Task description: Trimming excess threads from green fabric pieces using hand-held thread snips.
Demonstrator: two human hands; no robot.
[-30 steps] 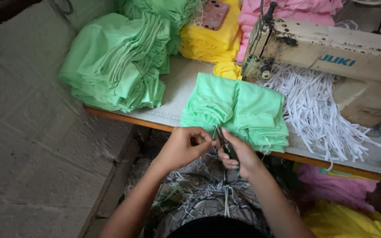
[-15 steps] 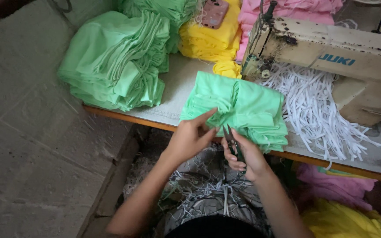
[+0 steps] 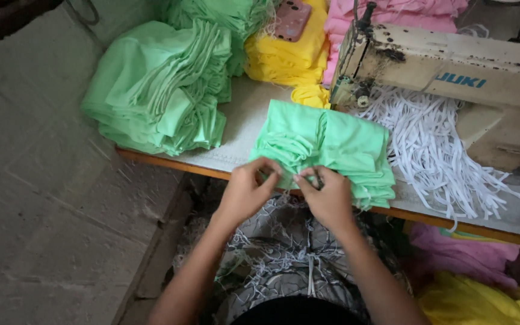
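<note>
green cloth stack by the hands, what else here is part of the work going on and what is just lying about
In hand:
- small green stack, at the table edge
- left hand and right hand, both pinching its near edge
- small dark tool, in the right hand

Lying about:
- big green pile
- yellow pile
- white elastic strips
- sewing machine
- phone

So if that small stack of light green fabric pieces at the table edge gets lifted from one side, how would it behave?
Probably floppy: the green stack shows soft folds and gathers, so it would likely sag. The layers look loose, their edges uneven, so they might slide apart. It seems light; the left hand and right hand work its near edge with fingertips only.
</note>
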